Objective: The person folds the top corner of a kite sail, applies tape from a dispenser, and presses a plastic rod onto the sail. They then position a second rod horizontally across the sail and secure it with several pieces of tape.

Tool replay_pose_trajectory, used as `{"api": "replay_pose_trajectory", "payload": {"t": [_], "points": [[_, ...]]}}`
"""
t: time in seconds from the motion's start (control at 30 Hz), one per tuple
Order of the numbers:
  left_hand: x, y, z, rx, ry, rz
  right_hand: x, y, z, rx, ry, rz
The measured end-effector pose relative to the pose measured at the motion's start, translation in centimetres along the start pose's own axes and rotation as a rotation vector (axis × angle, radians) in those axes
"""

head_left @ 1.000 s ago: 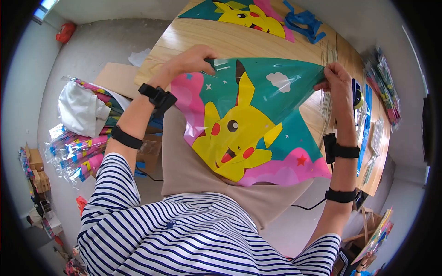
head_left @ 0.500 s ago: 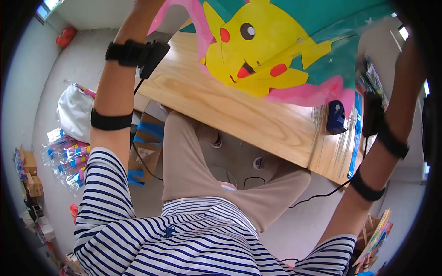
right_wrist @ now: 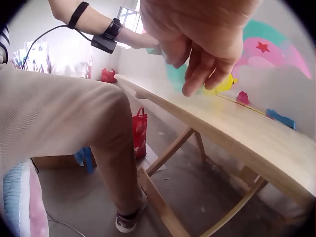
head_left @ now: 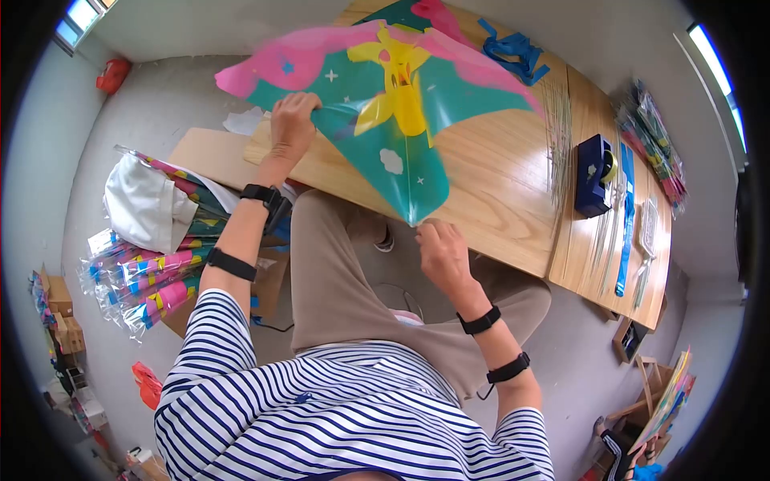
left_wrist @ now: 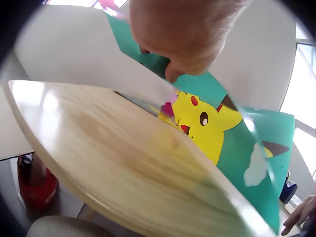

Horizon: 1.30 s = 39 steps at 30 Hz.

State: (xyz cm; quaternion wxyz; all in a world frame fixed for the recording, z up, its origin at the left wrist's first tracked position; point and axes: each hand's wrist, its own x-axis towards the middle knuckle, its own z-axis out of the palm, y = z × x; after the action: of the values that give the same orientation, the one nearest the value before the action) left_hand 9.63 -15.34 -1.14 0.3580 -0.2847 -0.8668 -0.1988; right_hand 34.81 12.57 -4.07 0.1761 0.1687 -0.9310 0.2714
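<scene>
A green and pink plastic kite (head_left: 361,152) with a yellow cartoon figure is spread in the air over the table's near edge, its pink border on the far side. My left hand (head_left: 293,124) grips the kite's left edge, and in the left wrist view its fingers curl over the green film. With my right hand (head_left: 445,252) I pinch the pointed corner closest to my body. Seen from the right wrist, the curled fingers (right_wrist: 200,74) hide that corner. The film bends between the two hands.
A second kite (head_left: 393,14) and a blue ribbon (head_left: 513,54) lie at the back of the wooden table (head_left: 489,176). Thin sticks (head_left: 559,136), a blue tape dispenser (head_left: 592,176) and a blue strip stand at the right. Wrapped bundles (head_left: 160,272) fill the left side.
The kite was lifted, turned so its pink border faces away, and lowered again. My right hand has come from the far right to the near corner; the left now holds the left edge.
</scene>
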Motion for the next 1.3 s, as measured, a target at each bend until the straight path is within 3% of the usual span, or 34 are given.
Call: {"api": "replay_pose_trajectory", "payload": {"t": [0.13,0.33,0.37,0.47,0.67,1.3], "points": [[-2.3,-0.3,1.9,0.086,-0.116,0.053,0.3,1.3,0.4,-0.033,0.079,0.19],[-4.1,0.1,2.3,0.078,-0.19,0.057,4.7,3.4,-1.2,-0.226,0.255,0.273],[-4.3,-0.1,2.4,0.079,-0.202,0.059,4.7,4.0,-0.6,-0.193,0.184,0.377],[-5.0,-0.6,2.2,0.081,-0.243,0.055,4.6,5.5,0.7,-0.301,0.033,0.442],[-6.0,-1.4,1.2,0.102,-0.293,0.033,3.1,9.0,0.9,-0.356,-0.04,0.56],[-8.5,-0.6,-2.6,0.134,-0.397,0.019,0.8,9.4,0.2,-0.395,-0.065,0.488]]}}
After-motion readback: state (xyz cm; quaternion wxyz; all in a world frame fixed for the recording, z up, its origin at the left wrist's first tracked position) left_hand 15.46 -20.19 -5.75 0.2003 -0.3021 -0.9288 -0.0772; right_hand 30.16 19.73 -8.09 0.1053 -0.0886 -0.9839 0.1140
